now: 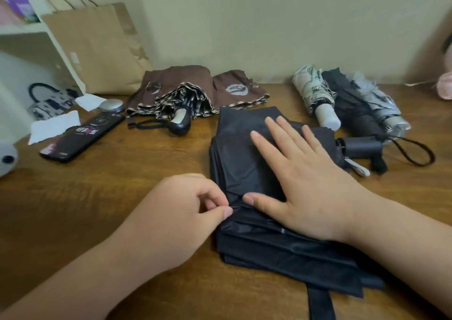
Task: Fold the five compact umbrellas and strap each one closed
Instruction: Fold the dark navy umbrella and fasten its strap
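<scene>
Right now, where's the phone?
Head view, left side of the table: the phone lies flat between a white paper scrap and the brown umbrella.

black umbrella strap (320,305): cut by bottom edge | white lettering (282,230): mostly under right hand (310,180)

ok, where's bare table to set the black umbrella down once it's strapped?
Widest bare table: between the phone, the brown umbrella and the left hand pinching the black umbrella. A smaller patch lies right of the right hand, below the black handle. Back edge is crowded: three rolled umbrellas at right.
</scene>
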Motion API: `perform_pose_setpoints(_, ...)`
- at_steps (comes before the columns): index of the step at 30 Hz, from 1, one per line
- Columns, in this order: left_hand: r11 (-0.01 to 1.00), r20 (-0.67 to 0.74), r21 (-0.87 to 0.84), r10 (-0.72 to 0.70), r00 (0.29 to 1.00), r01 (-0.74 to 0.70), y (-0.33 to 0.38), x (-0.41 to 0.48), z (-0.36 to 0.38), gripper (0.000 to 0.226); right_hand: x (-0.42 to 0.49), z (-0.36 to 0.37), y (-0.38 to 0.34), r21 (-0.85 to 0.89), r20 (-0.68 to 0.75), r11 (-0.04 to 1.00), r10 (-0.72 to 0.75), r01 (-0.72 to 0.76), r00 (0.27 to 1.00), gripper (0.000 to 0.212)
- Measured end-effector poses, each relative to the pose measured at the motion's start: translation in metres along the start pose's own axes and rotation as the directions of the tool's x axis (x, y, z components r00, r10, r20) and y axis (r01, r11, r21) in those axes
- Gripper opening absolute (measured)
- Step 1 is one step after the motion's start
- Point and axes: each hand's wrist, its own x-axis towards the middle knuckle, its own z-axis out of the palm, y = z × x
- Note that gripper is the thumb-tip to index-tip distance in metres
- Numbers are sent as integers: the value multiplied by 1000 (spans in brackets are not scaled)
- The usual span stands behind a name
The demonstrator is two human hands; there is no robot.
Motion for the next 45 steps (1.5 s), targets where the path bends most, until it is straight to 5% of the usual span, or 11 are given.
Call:
perform_pose_setpoints(8, 979, 53, 125, 155, 986, -161, -14, 4, -12, 11, -4, 0, 3, -67, 113, 993, -93, 101, 989, 114)
perform_pose_setpoints(10, 956, 5, 198, 222, 975, -218, -17, 8, -19, 26, -4, -2, 1, -70, 123, 992, -93, 103, 988, 114)
perform_pose_setpoints(15, 742, 110, 389, 551, 827, -546, 0, 27, -25, 48, -5, -4, -1, -94, 156, 989, -102, 118, 983, 110)
perform_pose_setpoints(23, 656, 238, 386, 608, 758, -648, -22, 24, 5, 40, -22, -13, 3, -33, 224, 970, -226, 239, 948, 97)
perform_pose_setpoints(28, 628, 319, 437, 562, 763, -645, -28, 16, -1, 50, -36, 15, -5, -79, -75, 940, -338, 332, 938, 86)
perform_pose_setpoints(31, 569, 333, 457, 603, 725, -684, -27, 15, -12, 54, -34, 35, 0, -145, -108, 915, -394, 377, 913, 87)
perform_pose_setpoints(33, 731, 272, 312, 544, 794, -607, -13, 24, -27, 49, -30, 39, 4, -190, -104, 901, -413, 389, 905, 85)
perform_pose_setpoints(36, 991, -42, 23, 135, 990, -134, 2, 78, -39, 33, -28, 38, 7, -206, -102, 899, -413, 387, 905, 83)
perform_pose_setpoints(39, 922, 25, -285, -266, 964, 261, 4, 136, -38, 22, -27, 40, 6, -216, -118, 897, -415, 385, 902, 81)
perform_pose_setpoints(42, 812, 311, -391, -326, 892, 433, 15, 163, -28, 37, -25, 43, 8, -245, -126, 884, -437, 399, 891, 61)
perform_pose_setpoints(45, 807, 244, -433, -325, 914, 403, 26, 180, -16, 30, -25, 42, 8, -225, -134, 900, -407, 373, 903, 64)
